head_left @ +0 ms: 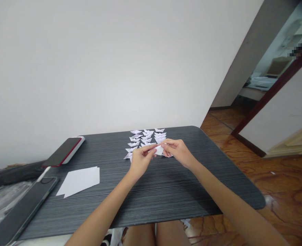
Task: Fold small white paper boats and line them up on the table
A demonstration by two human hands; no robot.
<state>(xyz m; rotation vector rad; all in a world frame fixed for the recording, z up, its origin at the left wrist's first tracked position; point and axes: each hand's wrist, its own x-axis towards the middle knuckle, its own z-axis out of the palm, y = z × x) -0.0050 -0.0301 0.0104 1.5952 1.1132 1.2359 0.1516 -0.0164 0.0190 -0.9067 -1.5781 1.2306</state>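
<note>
Between my two hands is a small piece of folded white paper (159,150), raised above the dark tabletop. My left hand (141,160) pinches its left side with thumb and fingers. On the other side, my right hand (178,151) grips the paper's right edge, fingers curled behind it. Just beyond the hands stand several white paper boats (147,136), set out in rows near the wall. My hands and the held paper partly cover the nearest boats.
White paper sheets (82,179) lie stacked on the table (109,205) at left. A phone-like device with a red edge (62,152) rests at the back left, and a long dark device (25,212) along the left edge. A white wall (115,68) rises behind.
</note>
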